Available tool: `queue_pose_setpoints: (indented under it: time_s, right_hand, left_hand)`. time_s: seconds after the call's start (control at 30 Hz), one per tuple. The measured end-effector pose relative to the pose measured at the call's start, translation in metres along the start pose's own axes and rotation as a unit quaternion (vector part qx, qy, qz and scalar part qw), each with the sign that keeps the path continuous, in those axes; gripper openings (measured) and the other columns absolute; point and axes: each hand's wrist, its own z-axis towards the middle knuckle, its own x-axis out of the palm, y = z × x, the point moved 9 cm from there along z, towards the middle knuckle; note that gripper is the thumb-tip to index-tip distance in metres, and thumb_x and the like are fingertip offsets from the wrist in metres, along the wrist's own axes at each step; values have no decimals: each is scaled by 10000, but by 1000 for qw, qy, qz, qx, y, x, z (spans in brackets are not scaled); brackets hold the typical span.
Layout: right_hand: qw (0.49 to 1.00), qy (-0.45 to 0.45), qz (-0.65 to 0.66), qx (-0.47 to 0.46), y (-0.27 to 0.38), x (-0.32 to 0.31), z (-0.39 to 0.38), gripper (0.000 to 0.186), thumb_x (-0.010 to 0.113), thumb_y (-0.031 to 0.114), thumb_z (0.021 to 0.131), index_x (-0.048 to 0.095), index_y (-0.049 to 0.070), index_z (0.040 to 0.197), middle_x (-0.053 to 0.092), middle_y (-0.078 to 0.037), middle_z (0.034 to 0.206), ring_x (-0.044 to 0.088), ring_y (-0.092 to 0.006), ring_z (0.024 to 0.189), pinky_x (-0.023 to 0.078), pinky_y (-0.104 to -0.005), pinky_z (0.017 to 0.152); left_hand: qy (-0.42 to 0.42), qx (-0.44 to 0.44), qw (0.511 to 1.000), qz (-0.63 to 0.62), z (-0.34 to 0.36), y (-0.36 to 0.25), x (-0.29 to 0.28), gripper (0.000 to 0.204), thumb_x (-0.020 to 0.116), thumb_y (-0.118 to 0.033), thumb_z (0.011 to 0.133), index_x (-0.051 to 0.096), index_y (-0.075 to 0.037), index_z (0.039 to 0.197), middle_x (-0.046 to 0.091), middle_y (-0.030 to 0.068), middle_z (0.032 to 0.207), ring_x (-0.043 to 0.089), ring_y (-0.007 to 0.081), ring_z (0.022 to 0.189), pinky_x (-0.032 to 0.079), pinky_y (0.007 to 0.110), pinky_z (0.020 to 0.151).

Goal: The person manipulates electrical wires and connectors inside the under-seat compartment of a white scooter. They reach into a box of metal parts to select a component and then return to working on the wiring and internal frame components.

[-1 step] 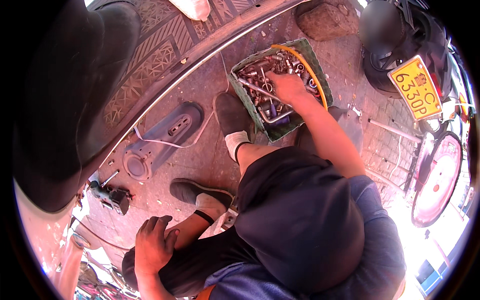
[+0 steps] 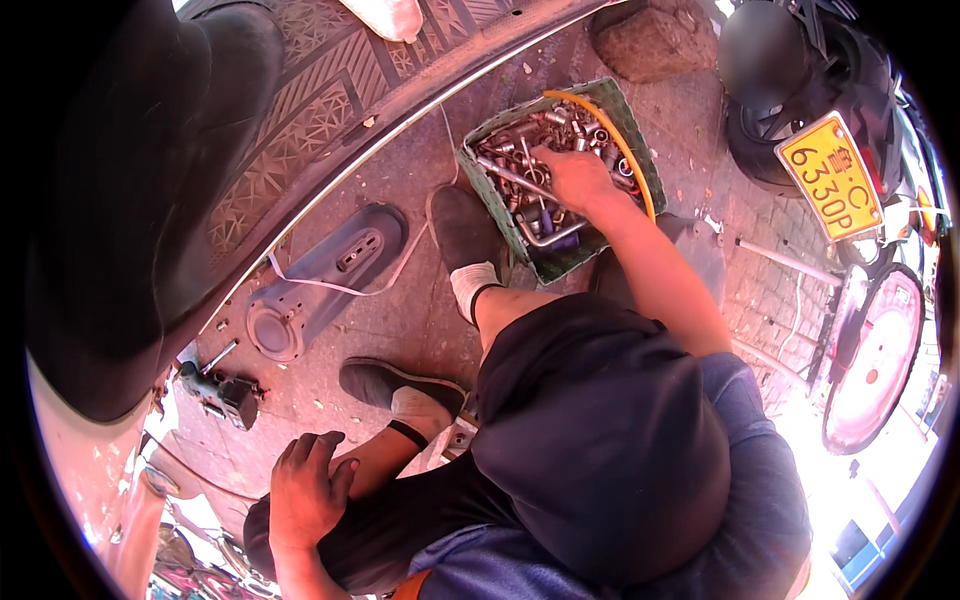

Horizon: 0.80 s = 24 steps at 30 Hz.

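Note:
My right hand reaches into a green plastic crate heaped with metal sockets, wrenches and other tools; its fingers bend down among them, their tips and whatever they grip unclear. A long metal bar lies beside the hand, a bent bar below it, and a yellow hose along the crate's right side. My left hand rests near my left shin, fingers loosely bent and apart, holding nothing.
A scooter footboard and black seat edge fill the upper left. A grey cover with a strap and a small metal part lie on the pavement. A rock, a black scooter with a yellow plate and a round-topped stand are at right.

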Motion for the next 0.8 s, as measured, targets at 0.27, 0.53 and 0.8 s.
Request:
queue_pose_setpoints:
  time_s: [0.27, 0.53, 0.8]
  right_hand:
    - [999, -39, -28, -8, 10, 16, -62, 417, 610, 52, 863, 642, 141, 1269, 753, -202, 892, 745, -406, 917, 526, -545, 977]
    - [990, -137, -28, -21, 11, 14, -102, 555, 615, 27, 890, 624, 178, 1425, 750, -118, 1188, 713, -304, 1145, 431, -530, 1176]
    - [965, -227, 114, -61, 37, -28, -183, 332, 664, 102, 807, 737, 143, 1129, 726, -57, 1092, 709, -312, 990, 568, -456, 888]
  left_hand:
    - [3, -1, 1000, 12, -7, -3, -3, 348, 758, -175, 902, 657, -41, 1207, 680, 192, 1022, 656, 445, 956, 522, 523, 830]
    - [9, 0, 1000, 15, -8, 4, 1, 352, 766, -177, 899, 656, -51, 1209, 681, 187, 1020, 655, 444, 952, 524, 526, 818]
    - [4, 11, 999, 31, -10, 9, -1, 361, 779, -201, 896, 665, -44, 1200, 673, 203, 996, 660, 447, 959, 533, 537, 834]
